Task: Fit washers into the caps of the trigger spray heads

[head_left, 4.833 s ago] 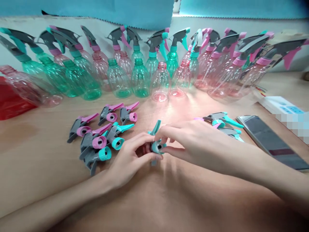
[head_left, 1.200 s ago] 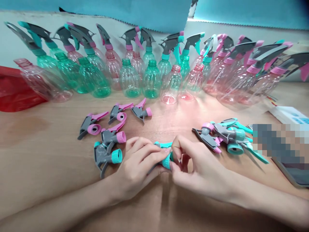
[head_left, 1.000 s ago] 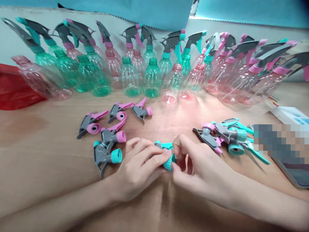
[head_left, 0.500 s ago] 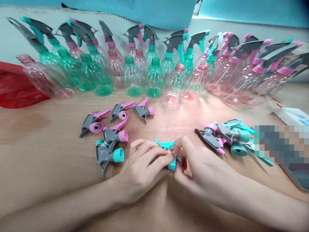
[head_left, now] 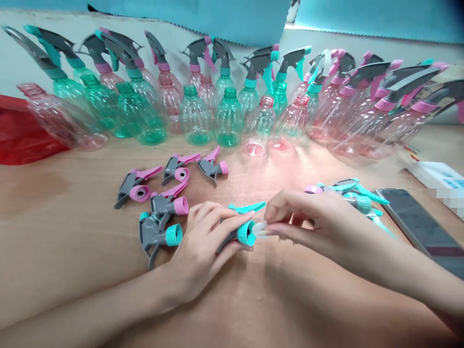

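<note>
My left hand (head_left: 203, 249) is wrapped round a grey and teal trigger spray head (head_left: 247, 233), whose open teal collar faces right. Its teal trigger sticks out above my fingers. Between the thumb and fingertips of my right hand (head_left: 311, 220) is a small whitish piece (head_left: 260, 230), blurred, right at the collar's mouth; whether it touches the collar I cannot tell. Close to my left hand lies another teal-collared spray head (head_left: 159, 234), against a pink-collared spray head (head_left: 169, 205). Behind my right hand, partly hidden, is a pile of spray heads (head_left: 357, 200).
Several green bottles (head_left: 197, 121) and pink bottles (head_left: 258, 130) stand along the back, many topped with spray heads. More pink spray heads (head_left: 134, 188) lie at left centre. A red bag (head_left: 29, 133) is at far left, a phone (head_left: 420, 222) at right, near a white box (head_left: 438, 174).
My right hand has drawn up and right from the spray head, and the whitish piece now shows in its fingertips. The teal collar has turned to face right. The view has shifted slightly.
</note>
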Demonstrator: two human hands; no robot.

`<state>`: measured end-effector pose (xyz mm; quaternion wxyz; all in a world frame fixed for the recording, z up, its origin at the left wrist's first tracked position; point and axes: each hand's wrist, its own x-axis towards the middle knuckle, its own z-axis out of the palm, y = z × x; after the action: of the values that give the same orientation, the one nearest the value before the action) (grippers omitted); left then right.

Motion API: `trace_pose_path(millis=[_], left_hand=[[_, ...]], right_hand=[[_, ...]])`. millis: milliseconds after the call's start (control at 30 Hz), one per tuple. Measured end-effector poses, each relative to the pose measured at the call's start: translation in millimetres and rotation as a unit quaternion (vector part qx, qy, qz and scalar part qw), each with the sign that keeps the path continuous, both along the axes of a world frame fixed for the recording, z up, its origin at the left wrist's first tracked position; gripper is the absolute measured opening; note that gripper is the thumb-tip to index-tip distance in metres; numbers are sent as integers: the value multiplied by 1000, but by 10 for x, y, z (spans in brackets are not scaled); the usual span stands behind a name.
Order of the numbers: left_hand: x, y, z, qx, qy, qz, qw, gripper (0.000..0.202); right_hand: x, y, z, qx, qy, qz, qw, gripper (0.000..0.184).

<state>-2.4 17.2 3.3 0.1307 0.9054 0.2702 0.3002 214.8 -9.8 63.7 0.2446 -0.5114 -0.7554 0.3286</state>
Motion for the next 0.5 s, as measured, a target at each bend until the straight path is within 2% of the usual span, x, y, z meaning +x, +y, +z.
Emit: trace_pose_path(millis=[167, 333, 500], left_hand=[[-4, 5, 2, -16, -28, -25, 999, 26], [10, -8, 40, -34, -52, -26, 998, 28], [24, -13, 54, -45, -63, -19, 997, 28]], right_hand=[[-79, 7, -42, 26, 39, 21, 999, 5], [-82, -7, -82, 109, 26, 15, 994, 5], [-29, -18, -81, 187, 1, 48, 981, 11]])
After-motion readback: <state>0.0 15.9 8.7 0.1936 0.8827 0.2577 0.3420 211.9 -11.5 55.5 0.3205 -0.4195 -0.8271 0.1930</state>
